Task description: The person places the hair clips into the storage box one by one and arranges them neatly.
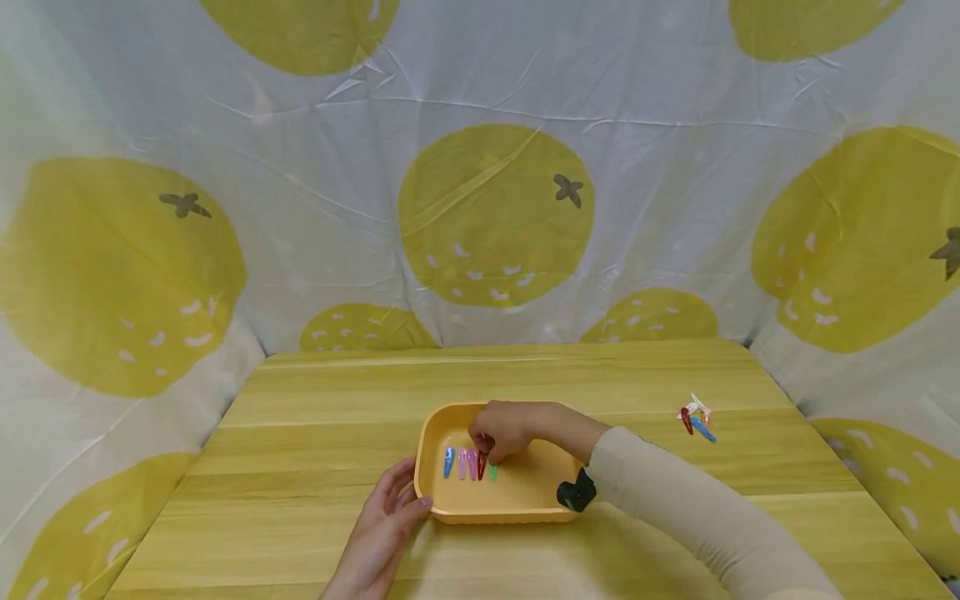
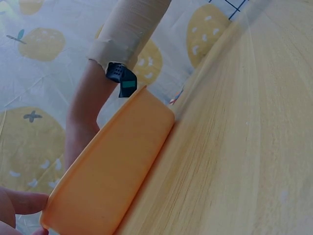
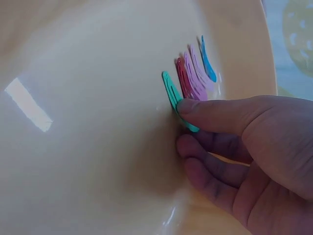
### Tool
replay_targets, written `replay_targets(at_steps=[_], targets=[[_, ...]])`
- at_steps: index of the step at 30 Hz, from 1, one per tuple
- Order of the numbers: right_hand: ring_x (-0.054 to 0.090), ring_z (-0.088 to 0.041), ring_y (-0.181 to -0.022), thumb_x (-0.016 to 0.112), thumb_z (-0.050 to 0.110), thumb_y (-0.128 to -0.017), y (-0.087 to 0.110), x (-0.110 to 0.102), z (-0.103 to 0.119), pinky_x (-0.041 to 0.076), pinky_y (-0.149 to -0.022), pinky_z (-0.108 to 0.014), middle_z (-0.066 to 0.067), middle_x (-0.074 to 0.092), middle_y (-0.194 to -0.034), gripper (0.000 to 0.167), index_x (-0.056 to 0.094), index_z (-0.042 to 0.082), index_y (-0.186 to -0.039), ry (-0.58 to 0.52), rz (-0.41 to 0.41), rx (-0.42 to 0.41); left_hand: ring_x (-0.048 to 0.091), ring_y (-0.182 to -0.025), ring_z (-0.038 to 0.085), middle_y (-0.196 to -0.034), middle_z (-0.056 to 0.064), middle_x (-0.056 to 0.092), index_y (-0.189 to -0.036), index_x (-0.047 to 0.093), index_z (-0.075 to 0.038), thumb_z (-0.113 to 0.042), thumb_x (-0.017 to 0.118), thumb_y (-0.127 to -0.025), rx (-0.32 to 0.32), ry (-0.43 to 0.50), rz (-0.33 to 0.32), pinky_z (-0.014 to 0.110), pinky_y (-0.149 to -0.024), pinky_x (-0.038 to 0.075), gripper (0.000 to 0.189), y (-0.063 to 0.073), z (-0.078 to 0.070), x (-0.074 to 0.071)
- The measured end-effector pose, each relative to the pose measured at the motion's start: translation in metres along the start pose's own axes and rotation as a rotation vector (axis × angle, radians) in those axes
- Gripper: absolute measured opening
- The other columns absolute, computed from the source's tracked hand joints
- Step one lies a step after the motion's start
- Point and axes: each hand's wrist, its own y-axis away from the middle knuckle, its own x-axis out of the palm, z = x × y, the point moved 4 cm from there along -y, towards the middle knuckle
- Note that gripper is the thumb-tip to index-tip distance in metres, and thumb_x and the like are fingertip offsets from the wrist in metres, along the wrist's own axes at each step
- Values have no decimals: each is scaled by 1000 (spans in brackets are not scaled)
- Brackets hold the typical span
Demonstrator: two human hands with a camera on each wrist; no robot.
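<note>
An orange-yellow plastic basin (image 1: 525, 504) stands on the wooden table. My left hand (image 1: 384, 518) grips its left end, the thumb at the rim and the fingers along the outer wall. Inside, my right hand (image 1: 508, 429) pinches a green snap hair clip (image 3: 171, 90) between thumb and fingers, low over the basin floor. Beside it lie a dark red hair clip (image 3: 183, 78), two pink-purple hair clips (image 3: 194, 81) and a blue hair clip (image 3: 208, 66), side by side in a row. The thumb covers part of the green clip.
Several more hair clips (image 1: 696, 415), white, red, blue and pinkish, lie in a small pile at the table's right. A dark wrist device (image 1: 577, 490) overhangs the basin's right end. A lemon-print cloth (image 1: 495, 217) hangs behind the table (image 1: 315, 467).
</note>
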Motion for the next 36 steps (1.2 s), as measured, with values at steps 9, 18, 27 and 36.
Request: replay_targets(at_steps=[9,18,27,36], targets=[[47,-8,-66,80,7,-90,-1,0,1,37,-59,-19,8,51,-72,16,65,9,-86,37,-9,9,33,-144,40,-162,26,25,-158,25,3,6,61,-96,3,8,5,35,-108,45,72,1,0,1],[48,-8,-67,81,9,-90,1,-1,4,39,-60,-19,9,53,-73,17,65,12,-85,85,-9,9,32,-145,40,-163,26,24,-158,23,4,6,62,-95,9,12,10,36,-109,45,74,-1,2,-1],[48,-7,-68,78,7,-89,9,-8,2,41,-62,-20,11,55,-75,17,64,16,-84,60,-10,6,32,-145,40,-163,26,24,-158,24,3,6,62,-95,4,7,3,33,-106,46,74,0,1,-1],[55,-6,-75,80,12,-90,21,-21,-1,48,-68,-21,11,61,-82,14,67,13,-90,10,-28,-46,32,-145,41,-163,27,23,-158,23,4,6,62,-95,16,8,15,32,-106,46,74,0,1,-1]])
